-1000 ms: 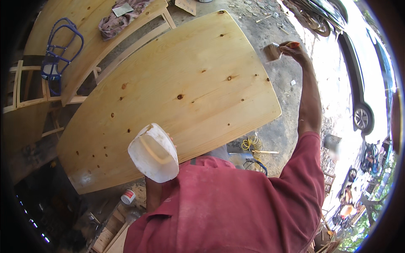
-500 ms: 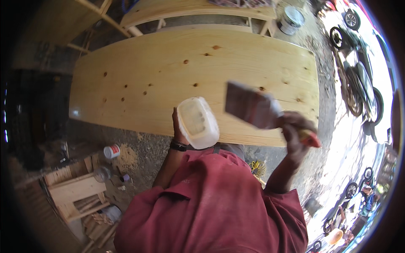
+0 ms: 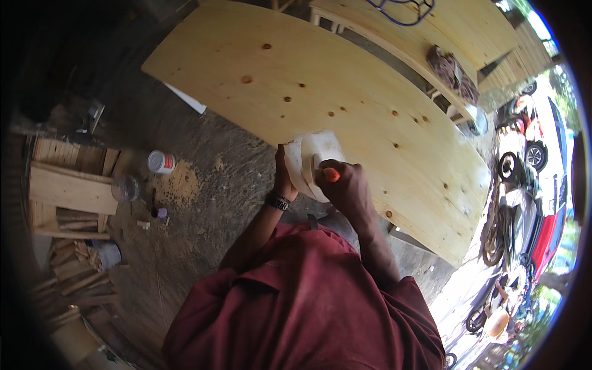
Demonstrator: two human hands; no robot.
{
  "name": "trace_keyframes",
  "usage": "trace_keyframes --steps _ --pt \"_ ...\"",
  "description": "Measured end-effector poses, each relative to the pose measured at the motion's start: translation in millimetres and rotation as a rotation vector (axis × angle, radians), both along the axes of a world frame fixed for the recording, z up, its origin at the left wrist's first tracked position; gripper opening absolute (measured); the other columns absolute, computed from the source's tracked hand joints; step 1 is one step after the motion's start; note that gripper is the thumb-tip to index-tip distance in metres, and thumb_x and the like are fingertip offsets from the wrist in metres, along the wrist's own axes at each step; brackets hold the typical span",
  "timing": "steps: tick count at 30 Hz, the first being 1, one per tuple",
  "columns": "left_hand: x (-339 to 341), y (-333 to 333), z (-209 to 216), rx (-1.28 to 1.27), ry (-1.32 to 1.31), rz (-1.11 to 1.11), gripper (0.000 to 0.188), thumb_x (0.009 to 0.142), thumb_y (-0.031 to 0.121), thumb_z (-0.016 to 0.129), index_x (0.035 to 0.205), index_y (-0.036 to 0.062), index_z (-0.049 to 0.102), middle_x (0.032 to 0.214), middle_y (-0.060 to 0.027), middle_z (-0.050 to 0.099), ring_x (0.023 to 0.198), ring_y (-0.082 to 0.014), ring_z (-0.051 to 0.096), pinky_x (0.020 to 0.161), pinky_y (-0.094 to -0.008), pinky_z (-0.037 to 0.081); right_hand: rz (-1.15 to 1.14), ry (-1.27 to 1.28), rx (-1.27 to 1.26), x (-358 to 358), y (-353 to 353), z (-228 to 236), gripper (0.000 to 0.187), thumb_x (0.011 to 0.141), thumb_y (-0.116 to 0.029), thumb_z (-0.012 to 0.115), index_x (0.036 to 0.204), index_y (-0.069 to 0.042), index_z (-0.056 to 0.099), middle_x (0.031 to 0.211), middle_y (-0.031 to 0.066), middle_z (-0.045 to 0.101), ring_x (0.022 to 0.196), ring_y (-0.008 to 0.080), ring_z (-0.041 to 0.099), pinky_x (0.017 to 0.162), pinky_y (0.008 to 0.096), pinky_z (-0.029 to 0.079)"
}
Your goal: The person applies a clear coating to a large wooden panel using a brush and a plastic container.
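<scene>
My left hand (image 3: 284, 176) grips a whitish plastic container (image 3: 331, 147) from its left side, in front of my chest. A wide paintbrush (image 3: 332, 175) with a red-orange handle end is in my right hand (image 3: 349, 194), whose fingers are wrapped round its handle. The brush points down into the container, so its bristles are hidden. Just beyond both hands lies a long pale wooden tabletop (image 3: 364, 126) with dark knots and a glossy surface.
A white can (image 3: 161, 162) stands on the floor at left, beside sawdust (image 3: 185, 185). Wood offcuts (image 3: 80, 268) are piled at lower left. A second wooden table (image 3: 370, 28) stands beyond, with a crumpled bag (image 3: 453, 74) on it. Motorcycles (image 3: 512, 203) are parked at right.
My right hand has brought the paintbrush from above the tabletop leftward into the container. The view has turned left, so the tabletop now runs diagonally.
</scene>
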State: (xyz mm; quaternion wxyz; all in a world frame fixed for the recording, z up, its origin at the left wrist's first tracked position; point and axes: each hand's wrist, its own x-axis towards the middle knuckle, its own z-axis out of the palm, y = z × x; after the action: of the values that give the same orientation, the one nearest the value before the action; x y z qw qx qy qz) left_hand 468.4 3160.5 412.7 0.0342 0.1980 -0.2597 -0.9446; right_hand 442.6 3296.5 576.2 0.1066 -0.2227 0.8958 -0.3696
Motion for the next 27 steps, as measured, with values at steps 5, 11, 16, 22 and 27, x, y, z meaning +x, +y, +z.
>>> trace_keyframes --steps 5,11,16,22,27 --pt "30 -77 6 0.111 0.010 0.134 0.073 0.097 0.067 0.033 0.145 0.0131 0.036 0.141 -0.0066 0.047 0.129 -0.0232 0.048 0.105 -0.0411 0.044 0.065 0.152 -0.228 20 -56 54 0.015 0.079 -0.005 0.074 0.093 -0.001 0.074 0.077 0.0117 0.072 0.068 0.0175 0.070 0.064 0.0289 0.055" --pt "38 -156 20 0.054 0.059 0.330 0.074 0.097 0.067 0.028 0.149 0.0141 0.031 0.145 -0.0066 0.043 0.131 -0.0239 0.046 0.106 -0.0423 0.043 0.300 0.315 -0.379 20 -115 78 0.022 0.075 0.000 0.075 0.097 -0.005 0.071 0.089 0.0108 0.071 0.075 0.0234 0.072 0.062 0.0320 0.056" --pt "41 -221 24 0.127 0.134 0.475 0.070 0.098 0.064 0.029 0.148 0.0149 0.034 0.145 -0.0070 0.044 0.131 -0.0272 0.045 0.107 -0.0457 0.040 0.450 0.355 -0.514 4 -175 41 0.024 0.076 -0.001 0.077 0.098 -0.004 0.071 0.092 0.0121 0.071 0.079 0.0221 0.072 0.065 0.0309 0.057" --pt "33 -316 -11 0.054 0.145 0.619 0.068 0.098 0.062 0.034 0.147 0.0148 0.036 0.143 -0.0079 0.046 0.130 -0.0281 0.046 0.108 -0.0468 0.040 0.372 0.113 -0.766 -33 -262 -21 0.019 0.081 -0.006 0.074 0.098 0.001 0.069 0.094 0.0126 0.071 0.084 0.0214 0.070 0.073 0.0306 0.056" --pt "35 -388 -42 0.166 0.326 0.593 0.068 0.097 0.060 0.039 0.148 0.0147 0.035 0.146 -0.0098 0.046 0.132 -0.0313 0.046 0.110 -0.0519 0.038 0.095 -0.795 -1.027 -51 -351 -88 0.036 0.095 -0.022 0.064 0.119 0.004 0.057 0.104 0.0133 0.066 0.093 0.0221 0.066 0.083 0.0356 0.055"
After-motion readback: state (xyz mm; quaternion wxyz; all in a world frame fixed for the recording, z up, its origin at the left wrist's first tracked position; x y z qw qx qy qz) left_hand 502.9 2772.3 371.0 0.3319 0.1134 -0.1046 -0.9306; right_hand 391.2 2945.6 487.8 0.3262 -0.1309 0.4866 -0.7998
